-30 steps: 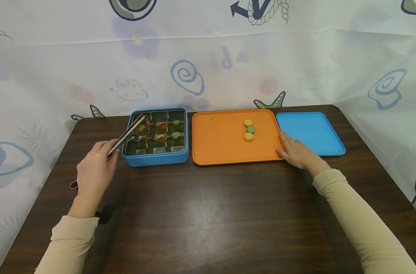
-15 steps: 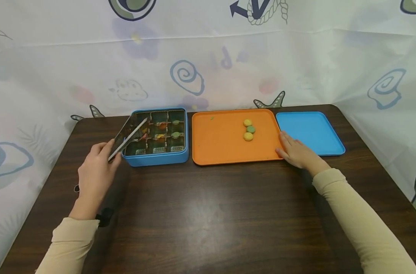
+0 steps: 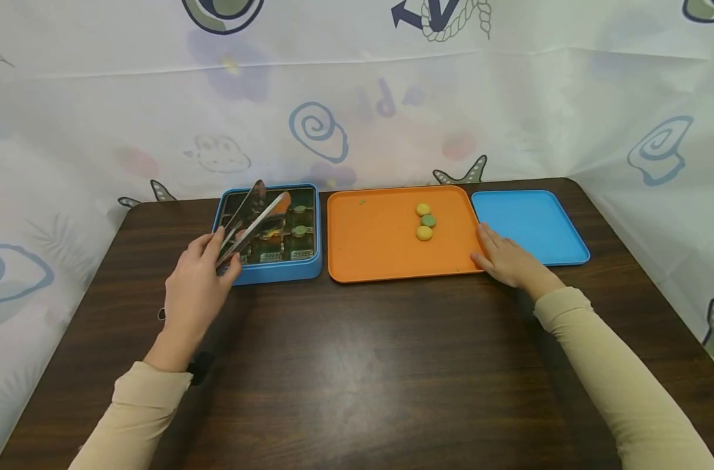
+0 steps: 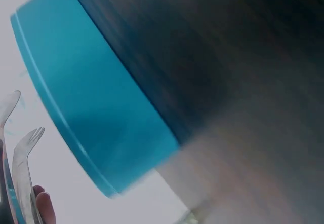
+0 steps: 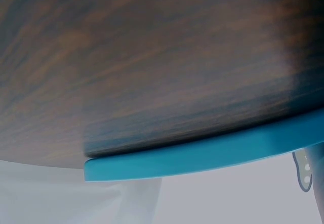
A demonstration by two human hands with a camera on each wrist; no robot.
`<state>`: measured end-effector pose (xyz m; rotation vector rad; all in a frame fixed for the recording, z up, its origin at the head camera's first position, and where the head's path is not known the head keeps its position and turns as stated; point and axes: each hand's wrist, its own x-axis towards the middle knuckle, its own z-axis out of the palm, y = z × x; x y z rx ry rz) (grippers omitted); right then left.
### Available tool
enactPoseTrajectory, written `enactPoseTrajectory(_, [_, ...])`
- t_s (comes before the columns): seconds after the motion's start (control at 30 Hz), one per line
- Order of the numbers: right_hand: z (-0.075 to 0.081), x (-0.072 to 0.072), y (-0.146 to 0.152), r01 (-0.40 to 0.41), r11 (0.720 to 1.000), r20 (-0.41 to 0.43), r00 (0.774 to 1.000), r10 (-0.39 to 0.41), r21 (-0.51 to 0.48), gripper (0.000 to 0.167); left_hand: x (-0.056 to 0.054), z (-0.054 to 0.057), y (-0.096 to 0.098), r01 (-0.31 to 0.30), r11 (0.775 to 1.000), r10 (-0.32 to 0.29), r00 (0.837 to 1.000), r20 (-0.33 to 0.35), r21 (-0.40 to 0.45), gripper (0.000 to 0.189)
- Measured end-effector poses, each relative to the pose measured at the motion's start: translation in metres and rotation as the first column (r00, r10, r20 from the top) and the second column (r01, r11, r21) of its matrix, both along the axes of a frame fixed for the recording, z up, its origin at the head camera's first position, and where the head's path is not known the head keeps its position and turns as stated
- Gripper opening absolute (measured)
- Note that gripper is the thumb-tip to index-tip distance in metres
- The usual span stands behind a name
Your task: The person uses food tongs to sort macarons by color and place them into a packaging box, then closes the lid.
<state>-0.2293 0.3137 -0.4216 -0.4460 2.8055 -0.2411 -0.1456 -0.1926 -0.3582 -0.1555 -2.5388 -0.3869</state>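
My left hand point(image 3: 195, 287) grips metal tongs point(image 3: 252, 225) over the blue box point(image 3: 280, 271), their two arms spread apart. In the left wrist view the tongs point(image 4: 24, 168) have one rounded tip and one forked tip, with nothing visible between them. Inside the box a divided insert holds small coloured pieces, including green pieces point(image 3: 299, 230); the tongs partly cover its left side. My right hand point(image 3: 506, 260) rests with extended fingers on the right edge of the orange tray point(image 3: 369, 241). On that tray lie two yellow round pieces point(image 3: 424, 233) and one green round piece point(image 3: 428, 220).
A light-blue tray point(image 3: 533, 228) lies right of the orange one, close to my right hand. All stand along the back of the dark wooden table point(image 3: 357, 365). Behind it hangs a white printed cloth point(image 3: 392, 130). Tiny green specks lie on the orange tray.
My left hand has moved right with the tongs, whose tips now sit over the middle of the box and stand wider apart than a second ago. The right hand has stayed in place.
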Motion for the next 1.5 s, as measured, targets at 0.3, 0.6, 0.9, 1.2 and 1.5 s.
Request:
enactPoseTrajectory(0.3, [-0.001, 0.000, -0.002, -0.003, 1.000, 0.000, 1.000, 0.003, 0.004, 0.075, -0.008, 0.003, 0.042, 0.157, 0.983, -0.158, 0.987, 0.003, -0.093, 0.048])
enactPoseTrajectory(0.6, [-0.001, 0.000, -0.003, -0.003, 1.000, 0.000, 1.000, 0.003, -0.002, 0.074, -0.013, 0.003, 0.090, 0.293, 0.937, -0.285, 0.956, 0.071, -0.192, 0.049])
enactPoseTrajectory(0.9, [0.000, 0.000, -0.003, -0.014, 1.000, -0.004, 1.000, 0.014, 0.001, 0.074, -0.019, -0.008, 0.135, 0.352, 0.907, -0.352, 0.935, 0.042, -0.233, 0.047])
enactPoseTrajectory(1.2, [0.004, 0.002, -0.003, -0.017, 1.000, -0.012, 1.000, 0.017, 0.003, 0.073, -0.034, -0.024, 0.170, 0.354, 0.905, -0.346, 0.935, 0.076, -0.237, 0.045])
enactPoseTrajectory(1.5, [0.005, 0.003, -0.003, -0.016, 1.000, -0.008, 1.000, 0.016, -0.003, 0.072, -0.048, -0.024, 0.192, 0.345, 0.901, -0.275, 0.923, 0.268, -0.262, 0.045])
